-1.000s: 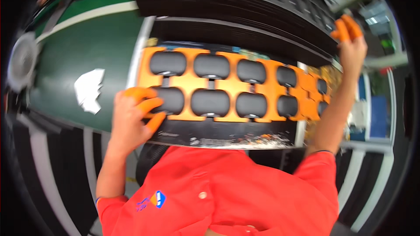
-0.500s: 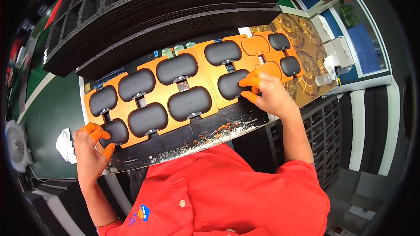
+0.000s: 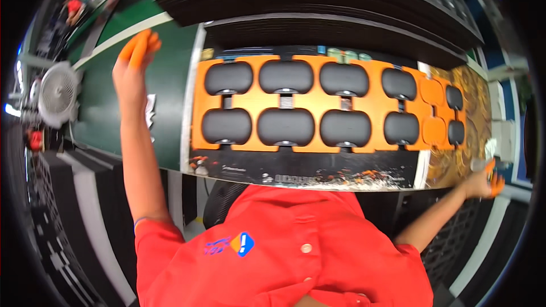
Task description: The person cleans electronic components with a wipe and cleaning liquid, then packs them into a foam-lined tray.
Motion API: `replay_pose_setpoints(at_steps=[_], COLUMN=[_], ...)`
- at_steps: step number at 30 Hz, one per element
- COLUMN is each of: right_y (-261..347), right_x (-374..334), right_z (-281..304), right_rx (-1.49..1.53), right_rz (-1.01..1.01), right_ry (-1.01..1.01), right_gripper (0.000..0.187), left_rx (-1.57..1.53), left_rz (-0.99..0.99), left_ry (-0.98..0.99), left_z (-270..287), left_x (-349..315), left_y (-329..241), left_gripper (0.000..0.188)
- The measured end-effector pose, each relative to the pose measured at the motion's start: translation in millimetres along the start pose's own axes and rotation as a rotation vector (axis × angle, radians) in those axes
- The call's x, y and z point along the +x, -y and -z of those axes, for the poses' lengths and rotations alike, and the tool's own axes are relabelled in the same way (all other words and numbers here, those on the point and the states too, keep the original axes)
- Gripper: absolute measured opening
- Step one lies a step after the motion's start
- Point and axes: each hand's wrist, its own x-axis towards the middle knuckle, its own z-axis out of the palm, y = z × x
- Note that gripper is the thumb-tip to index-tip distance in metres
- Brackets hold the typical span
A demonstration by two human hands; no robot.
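An orange panel with oval cells lies across the table, and rounded black pads sit in most of its cells. Two cells toward its right end show bare orange ovals. My left hand, with orange finger covers, is off the panel, over the green surface to the left. Its fingers are blurred and bunched. Far to the right, my right hand has its orange-covered fingers apart beside a small clear bottle. I cannot tell whether it touches the bottle.
Long black foam blocks stand along the table's far side. Small greenish pieces lie behind the panel. A white fan stands at the left, and a crumpled white tissue lies near the bottle. Green table surface extends left of the panel.
Both hands have left the black pads. My left hand has moved up and away over the green surface; my right has swung far right to the bottle. The view has turned.
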Motion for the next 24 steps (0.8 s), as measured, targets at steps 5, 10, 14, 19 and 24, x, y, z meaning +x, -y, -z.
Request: replay_pose_setpoints(at_steps=[5,10,14,19,24], right_y=[-95.4,-65.5,72.8,163.9,183.9], right_x=[-29.0,-39.3,-42.9,-60.8,-76.5], right_z=[-2.1,-15.0,13.9,21.4,19.0], right_rx=[0.276,0.077,0.653,1.128,1.417], right_rz=[-0.726,-0.446,-0.710,-1.100,-1.205], right_ry=[0.424,0.575,0.762,0.596,0.692], right_gripper=[0.046,0.034,0.035,0.043,0.052], left_rx=[-0.245,0.482,0.178,0.326,0.450], left_rz=[0.150,-0.298,-0.137,-0.334,-0.354], left_ry=[-0.195,-0.227,-0.005,0.027,0.073], left_z=[-37.7,-34.2,-32.1,-30.9,-24.8], left_x=[78.3,102.7,109.1,107.2,107.7], left_y=[40.8,163.3,189.9,178.6,186.3], left_gripper=[0.023,0.033,0.028,0.030,0.031])
